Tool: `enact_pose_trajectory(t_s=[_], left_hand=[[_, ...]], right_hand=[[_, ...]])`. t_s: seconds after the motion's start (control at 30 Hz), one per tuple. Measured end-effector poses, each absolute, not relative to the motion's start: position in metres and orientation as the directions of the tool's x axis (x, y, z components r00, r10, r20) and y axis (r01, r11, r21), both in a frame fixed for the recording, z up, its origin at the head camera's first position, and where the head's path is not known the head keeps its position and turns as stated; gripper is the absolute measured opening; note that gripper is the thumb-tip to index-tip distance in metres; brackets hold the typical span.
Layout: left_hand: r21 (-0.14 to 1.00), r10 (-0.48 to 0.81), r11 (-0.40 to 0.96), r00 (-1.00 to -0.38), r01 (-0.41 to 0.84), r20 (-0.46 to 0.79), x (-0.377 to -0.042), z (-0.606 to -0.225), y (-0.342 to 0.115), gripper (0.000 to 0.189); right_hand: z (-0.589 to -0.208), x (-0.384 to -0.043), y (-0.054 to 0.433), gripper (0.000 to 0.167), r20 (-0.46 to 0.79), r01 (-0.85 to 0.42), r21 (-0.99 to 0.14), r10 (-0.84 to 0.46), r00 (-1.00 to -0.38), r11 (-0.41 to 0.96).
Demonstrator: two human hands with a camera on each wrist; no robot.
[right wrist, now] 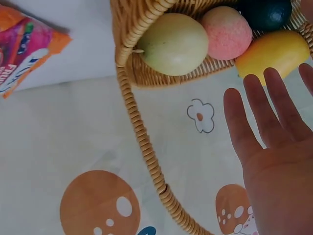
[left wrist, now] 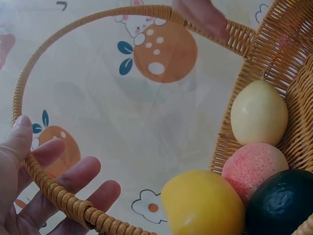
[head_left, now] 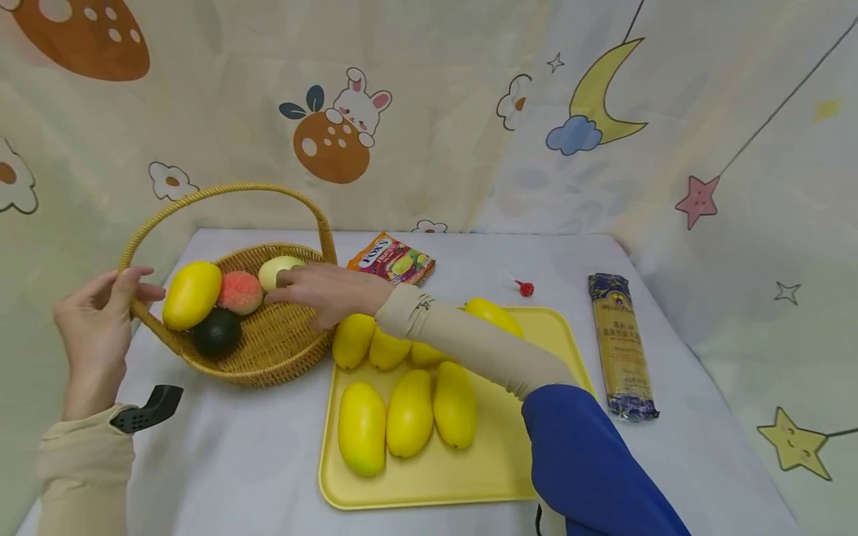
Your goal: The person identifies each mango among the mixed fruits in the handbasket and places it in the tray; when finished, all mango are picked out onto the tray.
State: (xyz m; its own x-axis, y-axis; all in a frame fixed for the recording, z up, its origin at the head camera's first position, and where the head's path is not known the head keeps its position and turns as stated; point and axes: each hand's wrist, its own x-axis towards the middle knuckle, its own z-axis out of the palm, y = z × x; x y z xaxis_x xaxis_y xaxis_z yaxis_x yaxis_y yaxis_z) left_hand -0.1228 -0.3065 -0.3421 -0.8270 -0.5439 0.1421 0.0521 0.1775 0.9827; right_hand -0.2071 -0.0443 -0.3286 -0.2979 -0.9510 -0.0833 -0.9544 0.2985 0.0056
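Note:
A wicker basket (head_left: 268, 365) with a tall hoop handle (head_left: 231, 187) stands at the left. My left hand (head_left: 100, 320) holds the handle low on its left side, thumb on one side and fingers on the other. Inside the basket lie a yellow mango (head_left: 192, 295), a pink peach (head_left: 240, 292), a dark green avocado (head_left: 216, 333) and a pale round melon (head_left: 278, 272) with a short stem. My right hand (head_left: 328, 289) reaches over the basket's right side near the melon. In the right wrist view its fingers (right wrist: 257, 110) are extended and spread, holding nothing.
A yellow tray (head_left: 496, 461) with several yellow mangoes (head_left: 410, 413) lies right of the basket. Behind it are an orange Fox's candy bag (head_left: 392, 258) and a red lollipop (head_left: 526, 288). A pack of spaghetti (head_left: 620, 346) lies at the right; a printed cloth hangs behind.

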Motion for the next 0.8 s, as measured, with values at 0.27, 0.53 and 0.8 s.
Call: enact_pose_trajectory(t_s=[0.27,0.53,0.8], left_hand=[[0.979,-0.532,0.177,-0.827,0.101,0.181,-0.121,-0.341,-0.306,0.033],[0.977,-0.534,0.163,-0.821,0.135,0.202,-0.122,-0.343,-0.305,0.027],[0.973,-0.525,0.220,-0.831,0.074,0.182,-0.120,-0.344,-0.308,0.033]], right_hand=[[-0.326,-0.223,-0.081,0.061,-0.070,-0.941,0.006,-0.939,-0.337,0.338],[-0.318,-0.234,-0.112,0.053,-0.057,-0.936,0.003,-0.935,-0.351,0.352],[-0.318,-0.242,-0.147,0.062,-0.087,-0.926,0.008,-0.922,-0.377,0.378]])
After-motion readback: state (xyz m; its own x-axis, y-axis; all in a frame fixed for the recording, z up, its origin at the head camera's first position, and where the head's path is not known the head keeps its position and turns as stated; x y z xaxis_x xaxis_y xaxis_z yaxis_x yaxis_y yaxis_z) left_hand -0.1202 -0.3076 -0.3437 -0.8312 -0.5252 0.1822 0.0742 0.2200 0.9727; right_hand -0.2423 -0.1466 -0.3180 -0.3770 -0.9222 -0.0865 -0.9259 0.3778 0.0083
